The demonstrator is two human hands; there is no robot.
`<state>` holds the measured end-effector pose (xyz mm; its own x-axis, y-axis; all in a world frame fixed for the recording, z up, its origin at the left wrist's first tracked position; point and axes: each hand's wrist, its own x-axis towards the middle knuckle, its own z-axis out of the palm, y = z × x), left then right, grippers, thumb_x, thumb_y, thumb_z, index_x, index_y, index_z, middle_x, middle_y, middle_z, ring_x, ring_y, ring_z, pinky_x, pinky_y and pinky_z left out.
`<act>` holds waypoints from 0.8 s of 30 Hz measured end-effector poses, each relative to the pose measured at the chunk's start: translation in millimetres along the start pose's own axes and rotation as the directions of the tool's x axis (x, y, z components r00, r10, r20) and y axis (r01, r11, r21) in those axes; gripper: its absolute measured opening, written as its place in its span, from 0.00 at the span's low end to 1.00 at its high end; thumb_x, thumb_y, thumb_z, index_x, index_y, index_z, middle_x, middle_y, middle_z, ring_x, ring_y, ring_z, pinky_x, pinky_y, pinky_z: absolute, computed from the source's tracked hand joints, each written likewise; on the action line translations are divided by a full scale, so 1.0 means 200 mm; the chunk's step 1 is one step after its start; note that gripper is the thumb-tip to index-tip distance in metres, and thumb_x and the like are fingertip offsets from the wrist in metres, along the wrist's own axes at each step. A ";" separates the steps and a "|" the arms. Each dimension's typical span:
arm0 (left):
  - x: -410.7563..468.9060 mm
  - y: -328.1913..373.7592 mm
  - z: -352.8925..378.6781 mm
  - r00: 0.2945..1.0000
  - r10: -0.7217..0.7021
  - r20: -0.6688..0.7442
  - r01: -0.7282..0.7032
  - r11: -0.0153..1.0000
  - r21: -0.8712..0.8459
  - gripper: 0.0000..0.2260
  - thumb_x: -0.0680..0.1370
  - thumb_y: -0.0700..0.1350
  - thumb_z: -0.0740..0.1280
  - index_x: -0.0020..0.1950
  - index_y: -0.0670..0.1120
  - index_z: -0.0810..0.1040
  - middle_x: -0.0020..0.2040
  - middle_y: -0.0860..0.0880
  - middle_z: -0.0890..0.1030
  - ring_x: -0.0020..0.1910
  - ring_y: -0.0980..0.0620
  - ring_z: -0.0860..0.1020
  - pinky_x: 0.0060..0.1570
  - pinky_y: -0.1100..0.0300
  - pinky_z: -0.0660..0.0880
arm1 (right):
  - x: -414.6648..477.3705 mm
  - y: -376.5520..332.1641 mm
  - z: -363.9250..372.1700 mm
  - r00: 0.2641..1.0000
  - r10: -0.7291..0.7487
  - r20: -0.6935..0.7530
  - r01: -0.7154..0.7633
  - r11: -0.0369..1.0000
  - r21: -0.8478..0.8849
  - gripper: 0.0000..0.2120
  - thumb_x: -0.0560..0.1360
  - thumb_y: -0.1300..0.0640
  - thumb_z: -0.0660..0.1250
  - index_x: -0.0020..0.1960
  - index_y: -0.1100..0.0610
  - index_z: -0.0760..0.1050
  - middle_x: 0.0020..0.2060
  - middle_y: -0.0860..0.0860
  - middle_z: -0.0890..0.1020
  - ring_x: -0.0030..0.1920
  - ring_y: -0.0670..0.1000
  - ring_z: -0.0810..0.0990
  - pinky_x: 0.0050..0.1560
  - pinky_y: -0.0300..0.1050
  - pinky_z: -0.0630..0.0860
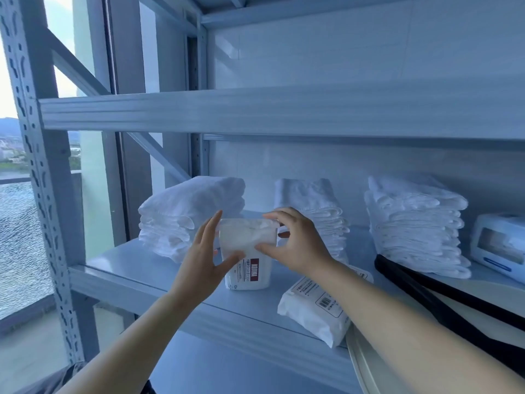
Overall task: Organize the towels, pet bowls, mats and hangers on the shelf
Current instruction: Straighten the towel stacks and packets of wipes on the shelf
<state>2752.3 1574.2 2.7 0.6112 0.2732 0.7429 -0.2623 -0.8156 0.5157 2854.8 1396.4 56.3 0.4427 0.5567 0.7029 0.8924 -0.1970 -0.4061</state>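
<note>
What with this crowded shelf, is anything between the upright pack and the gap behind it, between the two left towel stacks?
Nothing visible does. The upright pack, held by the left hand and right hand, faces bare shelf between the left stack and middle stack.

bare shelf (pixel 127 265) lies open at centre left, in front of the left towel stack (pixel 184 211). an upright packet (pixel 247 274) fills the gap beside the middle stack (pixel 315 194); a flat packet (pixel 309 308) blocks lower right.
</note>
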 end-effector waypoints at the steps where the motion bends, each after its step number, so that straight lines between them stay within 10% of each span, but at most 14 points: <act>1: -0.01 -0.02 0.01 0.999 -0.020 0.026 0.020 1.000 0.014 0.41 0.67 0.64 0.67 0.74 0.62 0.49 0.67 0.58 0.63 0.61 0.67 0.65 0.57 0.61 0.72 | 0.00 0.01 0.01 1.000 -0.010 -0.021 0.010 1.000 -0.010 0.25 0.64 0.52 0.77 0.59 0.53 0.76 0.56 0.47 0.74 0.54 0.45 0.75 0.54 0.42 0.76; 9: 0.01 -0.07 0.11 0.988 -0.040 0.148 0.046 0.998 -0.035 0.35 0.75 0.56 0.64 0.72 0.68 0.42 0.59 0.76 0.68 0.59 0.65 0.74 0.52 0.56 0.77 | -0.02 0.06 0.07 0.996 -0.061 -0.064 0.053 0.990 -0.127 0.16 0.73 0.57 0.70 0.60 0.54 0.77 0.61 0.52 0.73 0.60 0.51 0.73 0.57 0.44 0.74; 20: 0.07 -0.09 0.07 0.988 -0.111 0.107 0.094 0.984 0.149 0.29 0.77 0.60 0.57 0.69 0.72 0.41 0.52 0.58 0.78 0.46 0.54 0.78 0.35 0.66 0.69 | 0.02 0.13 0.10 0.987 -0.056 0.152 0.088 0.973 -0.215 0.20 0.76 0.55 0.65 0.68 0.52 0.71 0.72 0.48 0.62 0.70 0.51 0.64 0.66 0.46 0.66; 24: 0.03 -0.11 0.10 0.976 -0.154 0.151 0.124 0.974 0.192 0.39 0.75 0.58 0.63 0.73 0.63 0.36 0.65 0.50 0.71 0.56 0.49 0.75 0.43 0.58 0.72 | 0.02 0.14 0.16 0.947 0.077 0.313 -0.016 0.981 -0.193 0.36 0.72 0.48 0.70 0.75 0.50 0.57 0.76 0.44 0.44 0.74 0.49 0.57 0.70 0.47 0.63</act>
<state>2776.8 1584.7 -12.0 0.7500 0.3151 0.5816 -0.0362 -0.8584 0.5118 2878.6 1417.8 28.6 0.4607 0.7643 0.4511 0.8851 -0.3580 -0.2973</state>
